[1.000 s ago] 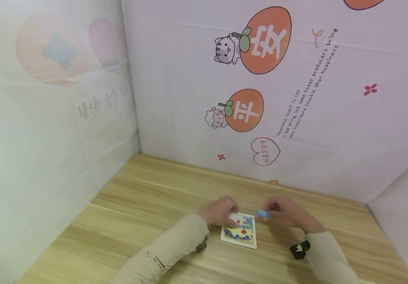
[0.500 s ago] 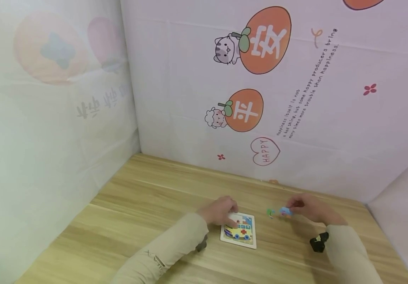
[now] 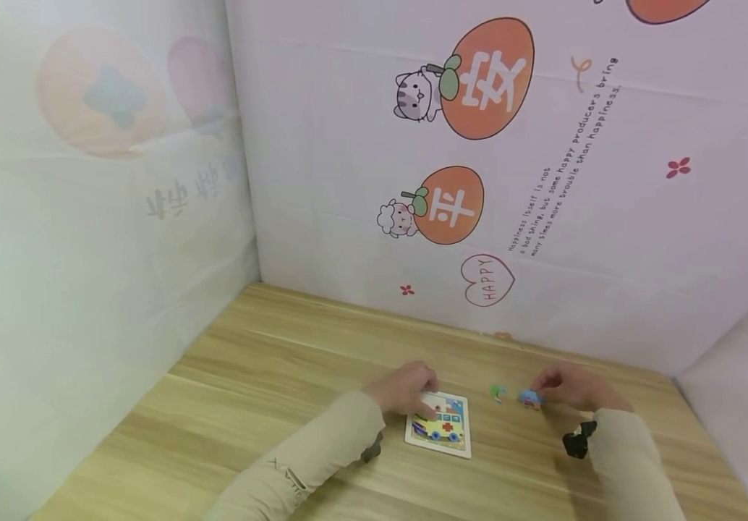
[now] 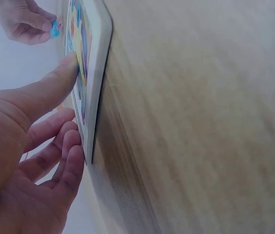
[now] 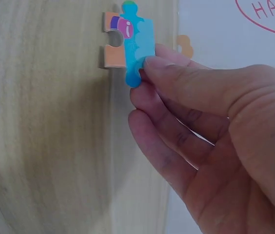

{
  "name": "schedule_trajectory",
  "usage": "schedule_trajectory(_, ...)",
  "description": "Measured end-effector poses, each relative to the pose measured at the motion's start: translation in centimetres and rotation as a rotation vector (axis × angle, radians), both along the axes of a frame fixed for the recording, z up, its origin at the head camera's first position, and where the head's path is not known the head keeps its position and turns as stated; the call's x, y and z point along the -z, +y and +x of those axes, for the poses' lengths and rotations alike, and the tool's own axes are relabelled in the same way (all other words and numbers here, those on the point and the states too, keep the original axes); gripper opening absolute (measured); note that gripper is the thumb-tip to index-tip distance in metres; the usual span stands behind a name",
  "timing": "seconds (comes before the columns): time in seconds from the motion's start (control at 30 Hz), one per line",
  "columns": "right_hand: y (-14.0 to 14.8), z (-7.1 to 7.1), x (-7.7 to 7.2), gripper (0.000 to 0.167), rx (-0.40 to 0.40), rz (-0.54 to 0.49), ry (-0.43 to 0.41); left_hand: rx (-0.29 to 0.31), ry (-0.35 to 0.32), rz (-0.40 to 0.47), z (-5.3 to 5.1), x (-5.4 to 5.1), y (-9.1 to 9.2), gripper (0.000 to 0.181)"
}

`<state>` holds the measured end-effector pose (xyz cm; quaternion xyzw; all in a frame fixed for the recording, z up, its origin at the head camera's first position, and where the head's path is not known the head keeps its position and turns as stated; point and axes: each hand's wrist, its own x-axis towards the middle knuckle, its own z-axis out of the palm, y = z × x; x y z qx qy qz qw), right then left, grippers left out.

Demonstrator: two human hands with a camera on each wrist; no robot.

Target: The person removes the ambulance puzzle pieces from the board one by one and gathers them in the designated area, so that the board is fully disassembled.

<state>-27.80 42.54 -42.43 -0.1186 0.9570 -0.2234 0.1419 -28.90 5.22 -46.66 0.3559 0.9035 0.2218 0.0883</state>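
Note:
In the head view, my left hand (image 3: pixel 406 388) is at the left side of a white-framed jigsaw puzzle (image 3: pixel 464 453) showing a yellow ambulance. Its thumb lies on the picture and the bent fingers touch the frame's edge, as the left wrist view shows. To the right, my right hand (image 3: pixel 572 386) pinches a blue and orange jigsaw piece (image 5: pixel 140 39) between thumb and fingers, by its light-blue side. The piece is close to the table; whether it touches is unclear. A small green piece (image 3: pixel 497 393) lies between the puzzle and my right hand.
The wood-grain table (image 3: pixel 322 347) meets a white printed cloth wall (image 3: pixel 348 239) close behind the hands. Another cloth wall (image 3: pixel 120 289) stands along the left. A black device (image 3: pixel 579 440) is strapped at my right wrist.
My right hand has moved right, away from the puzzle, with the blue and orange piece, which now sits at a different angle. The green piece has come into sight. The left hand stays put.

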Motion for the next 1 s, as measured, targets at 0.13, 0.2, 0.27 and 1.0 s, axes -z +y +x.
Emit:
schedule_trajectory(0.13,-0.1,-0.1,0.6,0.008,0.005,-0.011,0.028,0.003,-0.006,0.002,0.0,0.1,0.0,0.047)
schedule_trajectory(0.2,-0.2,0.0,0.8,0.008,0.008,-0.015,0.038,0.006,-0.005,0.001,0.0,0.1,0.0,0.047)
schedule_trajectory(0.27,-0.4,0.0,0.8,0.008,0.016,-0.012,0.046,0.006,-0.005,0.002,0.0,0.1,0.0,0.047)
schedule_trajectory(1.0,-2.8,0.4,0.8,0.013,0.002,0.018,0.153,-0.007,0.001,-0.007,0.0,0.0,0.0,0.049)
